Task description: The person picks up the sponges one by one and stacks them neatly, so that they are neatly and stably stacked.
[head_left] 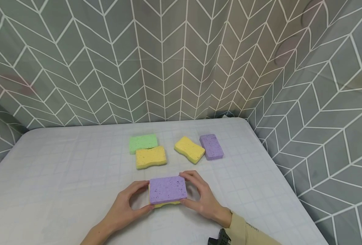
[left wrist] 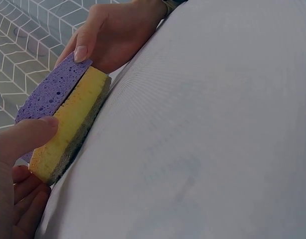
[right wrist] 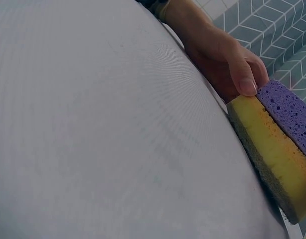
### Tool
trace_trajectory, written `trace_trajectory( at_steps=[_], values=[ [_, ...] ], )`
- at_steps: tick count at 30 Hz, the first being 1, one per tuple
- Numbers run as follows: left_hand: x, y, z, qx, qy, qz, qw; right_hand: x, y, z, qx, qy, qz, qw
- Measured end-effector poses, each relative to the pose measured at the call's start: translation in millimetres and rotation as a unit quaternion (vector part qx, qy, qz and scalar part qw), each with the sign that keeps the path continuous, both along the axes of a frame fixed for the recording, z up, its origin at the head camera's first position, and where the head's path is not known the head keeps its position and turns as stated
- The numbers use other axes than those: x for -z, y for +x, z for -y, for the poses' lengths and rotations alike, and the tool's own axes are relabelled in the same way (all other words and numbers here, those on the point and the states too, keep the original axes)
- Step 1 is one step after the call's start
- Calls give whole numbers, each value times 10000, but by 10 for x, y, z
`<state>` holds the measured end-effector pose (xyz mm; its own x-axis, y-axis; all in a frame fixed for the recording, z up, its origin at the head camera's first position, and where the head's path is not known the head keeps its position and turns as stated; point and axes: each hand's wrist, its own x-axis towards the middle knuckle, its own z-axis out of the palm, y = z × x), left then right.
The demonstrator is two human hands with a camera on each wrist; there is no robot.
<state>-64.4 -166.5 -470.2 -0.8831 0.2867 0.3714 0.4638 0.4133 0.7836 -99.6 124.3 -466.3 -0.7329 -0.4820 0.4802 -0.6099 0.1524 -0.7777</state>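
A purple sponge [head_left: 168,190] lies flat on top of a yellow sponge [head_left: 167,204] near the front of the table, with only a thin yellow edge showing from above. My left hand [head_left: 126,207] grips the purple sponge at its left end, thumb at the near corner and fingers at the far one. At the right end my right hand [head_left: 203,199] holds it the same way. From the left wrist, the yellow sponge [left wrist: 71,127] shows a dark scouring layer underneath, and my left thumb [left wrist: 36,134] lies across the seam between both sponges.
Beyond the hands, a green sponge [head_left: 143,143] touches a yellow sponge [head_left: 151,157]. To their right, another yellow sponge [head_left: 189,149] lies angled against a purple sponge [head_left: 211,147]. A white cloth covers the table [head_left: 61,177]; patterned grey curtains [head_left: 174,61] surround it.
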Motion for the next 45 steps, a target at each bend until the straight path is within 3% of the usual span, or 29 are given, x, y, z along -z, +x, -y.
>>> trace_trajectory(
  at_steps=[16,27,45],
  values=[
    [8,-11,-12,-76,-188,-202,9996,17,-28,8,-58,65,-429,9990],
    [18,-10,0,-178,-307,23,9994,24,-27,8,-87,157,-324,9993],
    [9,-10,4,-116,-202,69,9997,7,-25,17,-230,703,-276,9969]
  ],
)
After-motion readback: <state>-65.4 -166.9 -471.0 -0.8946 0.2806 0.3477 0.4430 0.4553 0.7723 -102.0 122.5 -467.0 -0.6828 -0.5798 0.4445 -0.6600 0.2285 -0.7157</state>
